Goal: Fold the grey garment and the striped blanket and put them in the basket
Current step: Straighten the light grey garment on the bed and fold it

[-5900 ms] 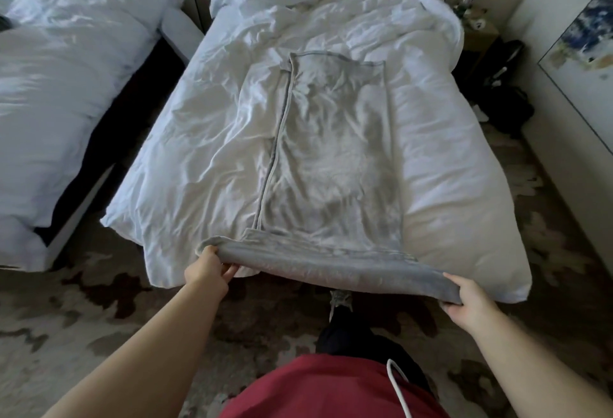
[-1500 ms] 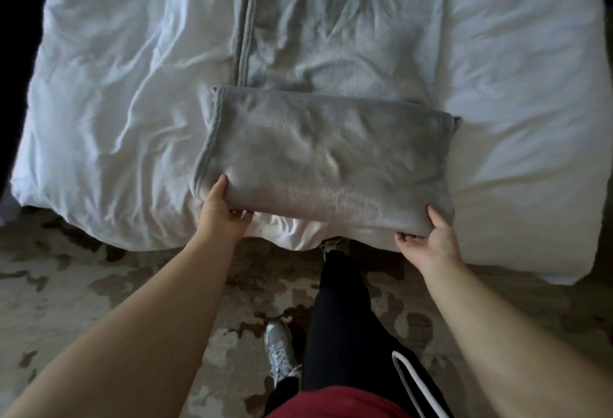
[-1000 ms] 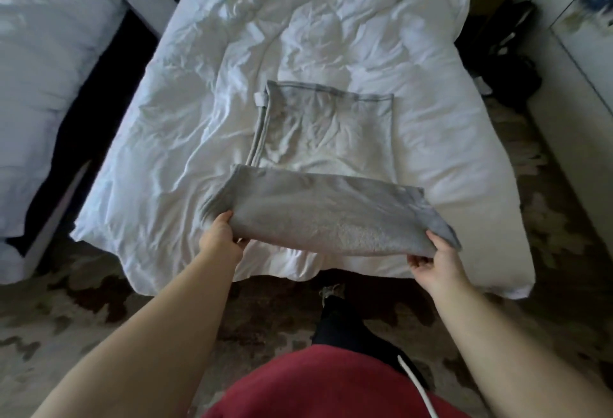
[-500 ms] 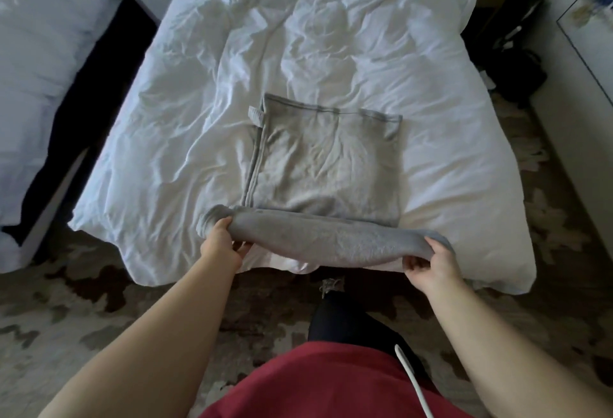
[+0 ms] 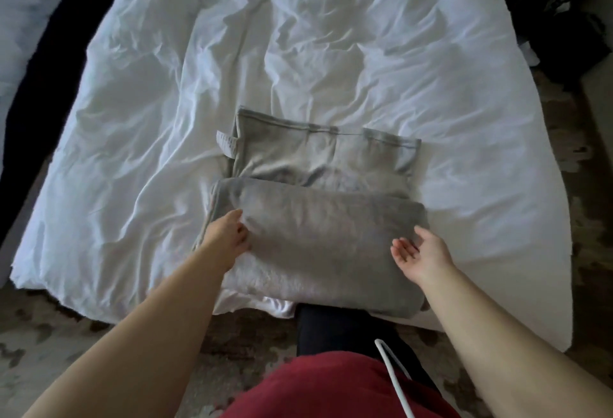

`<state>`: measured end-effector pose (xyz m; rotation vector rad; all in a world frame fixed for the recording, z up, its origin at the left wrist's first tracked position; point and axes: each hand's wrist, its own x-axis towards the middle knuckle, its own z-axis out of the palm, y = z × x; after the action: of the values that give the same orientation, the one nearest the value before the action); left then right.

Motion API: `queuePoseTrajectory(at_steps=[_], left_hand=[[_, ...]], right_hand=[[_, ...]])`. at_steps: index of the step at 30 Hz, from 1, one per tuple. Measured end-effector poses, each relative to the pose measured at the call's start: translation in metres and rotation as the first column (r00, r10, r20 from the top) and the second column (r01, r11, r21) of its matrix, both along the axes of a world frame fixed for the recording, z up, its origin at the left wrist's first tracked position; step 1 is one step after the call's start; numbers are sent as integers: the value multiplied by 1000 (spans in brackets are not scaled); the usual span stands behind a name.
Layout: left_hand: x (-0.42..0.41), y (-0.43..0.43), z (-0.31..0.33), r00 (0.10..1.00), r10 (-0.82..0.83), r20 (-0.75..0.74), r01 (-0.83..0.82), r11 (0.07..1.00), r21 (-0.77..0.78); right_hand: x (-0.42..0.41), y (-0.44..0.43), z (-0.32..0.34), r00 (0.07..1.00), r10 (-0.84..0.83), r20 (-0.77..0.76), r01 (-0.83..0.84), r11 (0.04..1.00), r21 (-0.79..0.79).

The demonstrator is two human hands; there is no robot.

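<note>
Grey garment (image 5: 318, 245): lifted fold now laid flat on white duvet (image 5: 431, 85); carpet (image 5: 49, 351) below.
Left hand (image 5: 229, 235): fingers curled at fold's left end; grip unclear.
Right hand (image 5: 419, 253): palm up, fingers spread, holding nothing.
</note>
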<state>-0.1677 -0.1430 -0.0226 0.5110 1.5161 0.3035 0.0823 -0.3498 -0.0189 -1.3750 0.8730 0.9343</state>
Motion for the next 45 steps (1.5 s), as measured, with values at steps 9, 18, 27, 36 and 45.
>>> queuePoseTrajectory(at_steps=[9,18,27,36,45], left_hand=[[75,104,-44,833,-101,-544,278,926,255],[108,181,-67,760,-218,-612,373,918,135],[92,186,-16,899,-303,-317,354,928,115],[-11,132,50,917,-308,-252,397,768,503],[-81,38,17,974,-193,-119,173,972,-161]], right_hand=[[122,88,-52,981,180,71,-159,958,-240],[188,143,-84,822,551,146,-491,815,-309],[180,147,-26,776,601,191,-554,794,-251],[97,50,78,610,556,564,-459,828,-321],[-17,-78,1,851,503,150,-449,846,-286]])
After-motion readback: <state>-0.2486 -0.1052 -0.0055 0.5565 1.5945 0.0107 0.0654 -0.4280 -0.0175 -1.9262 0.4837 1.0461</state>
